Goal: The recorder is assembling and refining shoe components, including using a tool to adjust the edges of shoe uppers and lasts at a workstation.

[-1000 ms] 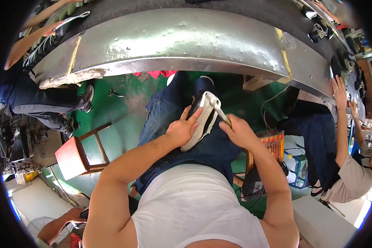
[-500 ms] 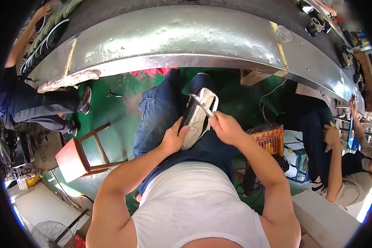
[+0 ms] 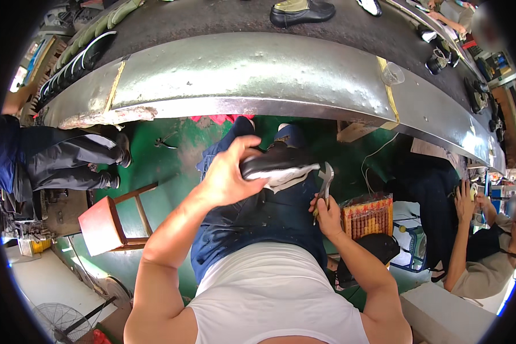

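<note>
My left hand [image 3: 226,178] grips a shoe [image 3: 281,157] by one end, thumb below and fingers over the top, and holds it above my lap. The shoe's black side faces up, with a whitish underside and loose pale edge along the near side; motion smears it a little. Just right of it, my right hand [image 3: 325,215] is closed on metal pincers [image 3: 327,178]. Their curved head points up, close to the shoe's right end but seemingly apart from it. A little yellow shows at the handle; most of it is hidden in the fingers.
A metal-edged conveyor bench [image 3: 241,74] runs across ahead, with a black shoe [image 3: 301,12] on it. A reddish-brown stool [image 3: 100,225] lies at left; a beaded seat mat [image 3: 367,219] is at right. Co-workers sit on both sides; a wire fan [image 3: 60,321] stands lower left.
The shoe has been turned from upright to sideways and raised, my left hand now at its left end. My right hand has moved down and right, taking the pincers off the shoe.
</note>
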{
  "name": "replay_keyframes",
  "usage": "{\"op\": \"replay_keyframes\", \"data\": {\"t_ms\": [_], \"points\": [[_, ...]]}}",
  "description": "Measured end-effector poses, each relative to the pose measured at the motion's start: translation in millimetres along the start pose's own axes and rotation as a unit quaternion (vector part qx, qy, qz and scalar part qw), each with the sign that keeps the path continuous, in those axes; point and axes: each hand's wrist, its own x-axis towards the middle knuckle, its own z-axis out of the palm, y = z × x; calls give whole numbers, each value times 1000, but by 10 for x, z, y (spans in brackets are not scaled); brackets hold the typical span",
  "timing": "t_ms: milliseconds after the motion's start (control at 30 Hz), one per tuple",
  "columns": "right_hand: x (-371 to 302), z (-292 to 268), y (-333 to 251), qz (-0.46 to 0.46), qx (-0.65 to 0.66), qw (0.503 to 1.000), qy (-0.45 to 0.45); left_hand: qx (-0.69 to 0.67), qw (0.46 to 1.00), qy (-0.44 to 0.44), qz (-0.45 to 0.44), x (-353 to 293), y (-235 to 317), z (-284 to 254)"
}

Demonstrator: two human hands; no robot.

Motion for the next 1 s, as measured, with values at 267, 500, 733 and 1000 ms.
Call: {"op": "replay_keyframes", "data": {"t_ms": [267,500,733,1000], "points": [[60,-10,-108,8,-79,996,-34,-179,974,-5,-139,815,-166,517],[134,-61,-696,29,-272,956,-109,5,981,-118,-152,-23,-951,696],[223,98,-1160,75,-317,893,-311,151,983,4,-108,-216,-609,809],[630,260,-1574,227,-362,832,-353,77,990,69,-91,-232,-736,949]]}}
